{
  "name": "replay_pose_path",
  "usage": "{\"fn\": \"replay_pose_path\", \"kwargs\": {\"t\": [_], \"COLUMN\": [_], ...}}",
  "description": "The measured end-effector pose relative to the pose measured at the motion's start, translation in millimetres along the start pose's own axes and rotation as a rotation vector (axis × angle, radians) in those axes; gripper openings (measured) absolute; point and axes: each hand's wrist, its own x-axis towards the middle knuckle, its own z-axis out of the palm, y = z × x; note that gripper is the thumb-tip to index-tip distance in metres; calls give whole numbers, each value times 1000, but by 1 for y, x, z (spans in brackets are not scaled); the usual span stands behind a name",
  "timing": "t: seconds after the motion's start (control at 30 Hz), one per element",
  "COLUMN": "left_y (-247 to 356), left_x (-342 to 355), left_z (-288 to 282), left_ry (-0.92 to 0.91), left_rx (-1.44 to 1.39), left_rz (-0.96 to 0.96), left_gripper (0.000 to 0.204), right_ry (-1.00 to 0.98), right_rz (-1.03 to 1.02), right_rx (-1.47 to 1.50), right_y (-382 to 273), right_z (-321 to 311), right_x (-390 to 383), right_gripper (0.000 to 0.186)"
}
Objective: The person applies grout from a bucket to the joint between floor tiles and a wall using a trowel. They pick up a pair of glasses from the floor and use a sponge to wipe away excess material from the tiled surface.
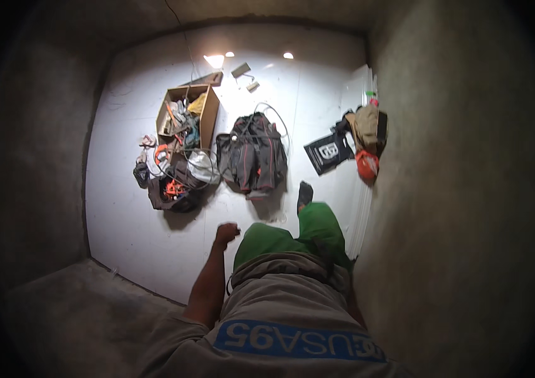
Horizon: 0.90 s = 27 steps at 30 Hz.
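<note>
My left hand (227, 233) hangs beside my left thigh, its fingers curled into a loose fist. Nothing shows in it, and it touches none of the things on the floor. Only part of my right arm (357, 309) is visible at my side; the hand itself is hidden by my body. Ahead of my legs lies a dark backpack (251, 154) with reddish piping. To its left sits an open dark tool bag (182, 192) with orange items inside. Behind that bag stands a wooden box (209, 123) filled with tools and a yellow cloth.
A handsaw (207, 79) and small pieces (242, 70) lie near bright lamps (214, 61) at the back. On the right are a black printed bag (328, 153), a brown bag (368, 129) and a red item (367, 165), beside long white panels (360, 214). Bare walls (443, 189) enclose the white floor.
</note>
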Motion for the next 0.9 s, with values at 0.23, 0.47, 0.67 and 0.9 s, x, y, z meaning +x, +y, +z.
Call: {"fn": "replay_pose_path", "kwargs": {"t": [0.23,0.47,0.67,0.9], "left_y": [56,71,72,186], "left_x": [18,170,402,663], "left_z": [9,-35,-123,-365], "left_ry": [18,-255,-253,426], "left_rx": [-82,365,427,-934], "left_rz": [-224,-218,-156,-303], "left_gripper": [28,35,11,38], "right_ry": [227,181,17,84], "right_rz": [-35,-137,-23,-40], "right_rx": [451,429,111,-384], "right_y": [-318,-504,-546,-661], "right_z": [-200,-238,-215,-253], "right_x": [120,203,314,384], "right_gripper": [34,30,23,20]}}
